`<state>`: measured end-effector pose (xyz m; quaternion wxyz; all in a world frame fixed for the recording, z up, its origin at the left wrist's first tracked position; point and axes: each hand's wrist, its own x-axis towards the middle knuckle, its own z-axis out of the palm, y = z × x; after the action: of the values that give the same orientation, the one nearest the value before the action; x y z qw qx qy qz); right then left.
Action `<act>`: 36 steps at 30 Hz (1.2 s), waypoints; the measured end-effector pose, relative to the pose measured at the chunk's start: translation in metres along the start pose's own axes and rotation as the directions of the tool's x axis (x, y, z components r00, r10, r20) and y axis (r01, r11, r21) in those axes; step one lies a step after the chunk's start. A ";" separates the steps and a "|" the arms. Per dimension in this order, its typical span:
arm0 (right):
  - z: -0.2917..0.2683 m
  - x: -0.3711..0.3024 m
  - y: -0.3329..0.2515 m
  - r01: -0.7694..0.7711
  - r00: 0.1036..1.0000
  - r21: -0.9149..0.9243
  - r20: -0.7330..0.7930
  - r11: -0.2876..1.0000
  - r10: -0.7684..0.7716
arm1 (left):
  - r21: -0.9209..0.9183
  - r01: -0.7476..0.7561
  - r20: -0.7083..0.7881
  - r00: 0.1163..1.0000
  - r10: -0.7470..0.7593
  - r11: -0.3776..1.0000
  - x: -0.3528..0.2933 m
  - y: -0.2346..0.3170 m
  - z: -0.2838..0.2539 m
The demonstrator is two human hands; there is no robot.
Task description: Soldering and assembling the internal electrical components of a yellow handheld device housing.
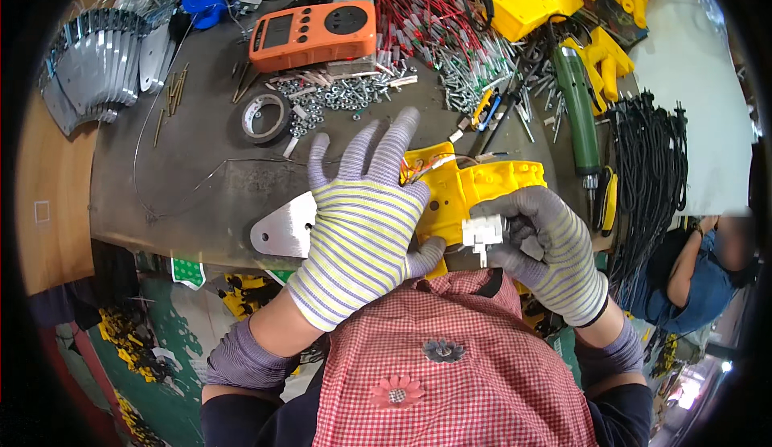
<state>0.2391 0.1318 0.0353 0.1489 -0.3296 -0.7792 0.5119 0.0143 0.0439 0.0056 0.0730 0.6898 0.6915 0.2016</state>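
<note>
A yellow plastic tool housing (445, 199) lies hollow side up near the table's front edge, with thin wires inside its far left part. My left hand (354, 230), in a striped glove, spreads its fingers over the left side of the housing and the grey metal plate (283, 230). Its thumb lies along the housing's near edge; what is under the palm is hidden. Between the fingertips of my right hand (555, 246), also gloved, a small white plastic block (482, 232) with a narrow prong is pinched, just above the housing's near right side.
An orange meter (314, 35) stands at the back, beside piled nuts, screws and red wires (410, 12). Black tape (265, 119) lies left of centre. To the right are a green electric screwdriver (577, 109), black cords (650, 157) and a seated person (683, 278). Metal plates (92, 69) are stacked far left.
</note>
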 end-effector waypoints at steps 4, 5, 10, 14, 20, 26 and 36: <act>0.004 0.008 0.004 0.103 0.995 0.050 -0.012 0.993 -0.102 | -0.033 0.001 0.005 1.000 -0.001 0.999 0.000 0.001 -0.001; 0.006 0.012 0.003 0.156 0.988 0.048 -0.024 0.987 -0.155 | -0.039 -0.008 -0.003 1.000 0.008 0.999 -0.001 -0.001 0.000; -0.006 0.015 -0.006 0.129 0.985 -0.003 0.118 0.992 -0.128 | -0.047 -0.016 -0.007 1.000 0.016 0.999 -0.002 -0.003 0.002; -0.002 0.030 -0.020 0.072 0.995 -0.070 0.079 0.995 -0.067 | -0.016 -0.002 0.030 1.000 0.002 1.000 -0.001 -0.001 -0.001; 0.030 0.045 -0.014 0.405 0.911 -0.499 0.156 0.766 -0.381 | -0.043 -0.001 -0.017 1.000 0.000 0.999 -0.002 -0.003 0.001; 0.029 0.033 -0.003 0.181 0.982 -0.190 -0.028 0.965 -0.189 | -0.086 -0.030 0.059 0.998 0.035 0.996 0.000 -0.005 -0.006; 0.026 0.031 0.015 0.373 0.915 -0.257 -0.060 0.891 -0.400 | 0.024 -0.058 -0.384 0.921 0.063 0.998 0.003 -0.004 0.007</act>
<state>0.2066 0.1376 0.0074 0.2500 -0.2116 -0.8758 0.3546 0.0137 0.0486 -0.0019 -0.0743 0.6583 0.6721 0.3307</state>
